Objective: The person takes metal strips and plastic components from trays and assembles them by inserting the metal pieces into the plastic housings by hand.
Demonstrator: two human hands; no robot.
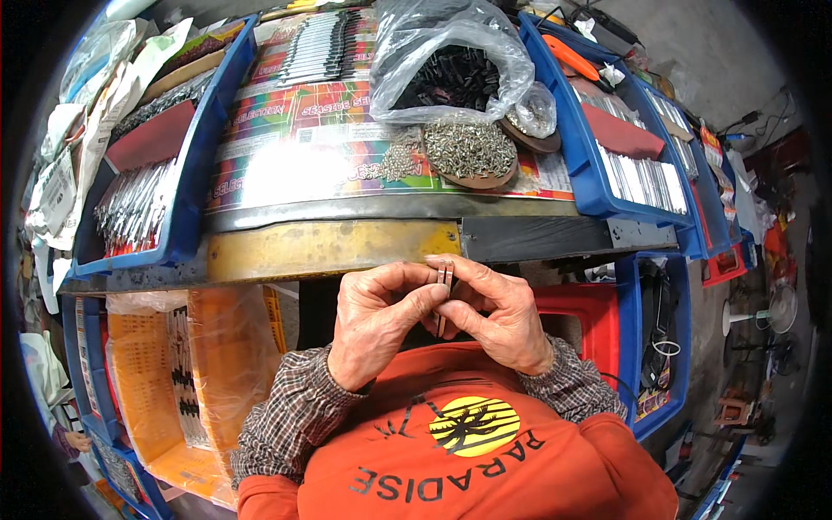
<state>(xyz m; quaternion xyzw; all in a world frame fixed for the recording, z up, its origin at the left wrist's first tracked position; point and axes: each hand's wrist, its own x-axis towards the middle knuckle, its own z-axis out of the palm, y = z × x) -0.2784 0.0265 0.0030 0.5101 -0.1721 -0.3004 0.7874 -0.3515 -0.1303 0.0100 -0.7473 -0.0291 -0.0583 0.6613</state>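
- Head view: the left hand (374, 319) and the right hand (501, 316) meet just below the front edge of the desk (347, 247), above the person's orange apron.
- Both hands pinch a small pair of thin metal strips (445, 276), held upright between them. The left fingers (416, 299) are curled shut against the strips from one side, and the right fingers (472, 273) are closed on them from the other.
- On the desk, well apart from the hands, a round tray (472, 156) is heaped with small silver screws, and a few loose ones lie just beside it.
- Behind the tray, a clear plastic bag (451, 61) holds dark parts.
- A blue bin (186, 173) at the left holds bundles of metal strips. Another blue bin (589, 173) at the right holds flat packs.
- An orange crate (165, 381) stands below the desk on the left.
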